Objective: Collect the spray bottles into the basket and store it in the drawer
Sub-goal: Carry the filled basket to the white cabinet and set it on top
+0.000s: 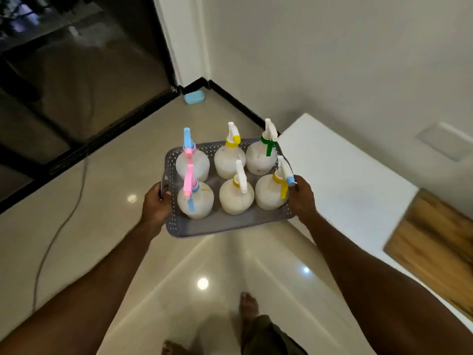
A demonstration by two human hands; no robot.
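Bare feet (248, 304) at the bottom edge, on glossy cream floor tile (107, 201) w/ light spots reflected in it. Both forearms reach fwd from the lower corners.

Left hand (156, 203) – fingers (163, 190) curled round the handle on the left short side of the grey perforated basket (225, 224), gripping it. Right hand (302, 198) – fingers wrapped over the rim on the right short side, thumb on top by the nearest bottle's blue nozzle tip. Basket is held up off the floor btwn the two hands, roughly level.

Inside, six translucent white spray bottles, upright, two rows of three, packed close. Far row, left to right: pink-collar bottle (192, 162) w/ blue trigger head, yellow-collar bottle (229, 160) w/ white head, green-trigger bottle (261, 158). Near row: pink-trigger bottle (195, 201) w/ blue tip, white-head bottle (236, 198) w/ yellow collar, yellow-trigger bottle (270, 193).

Outward: white countertop (340, 180) just right of the basket, its corner near the green-trigger bottle; wood-grain panel (432, 242) further right. Small blue box (194, 97) on the floor in the far corner by the black skirting. Dark glass door (76, 73) on the left; grey cable (61, 221) trails across the tile.
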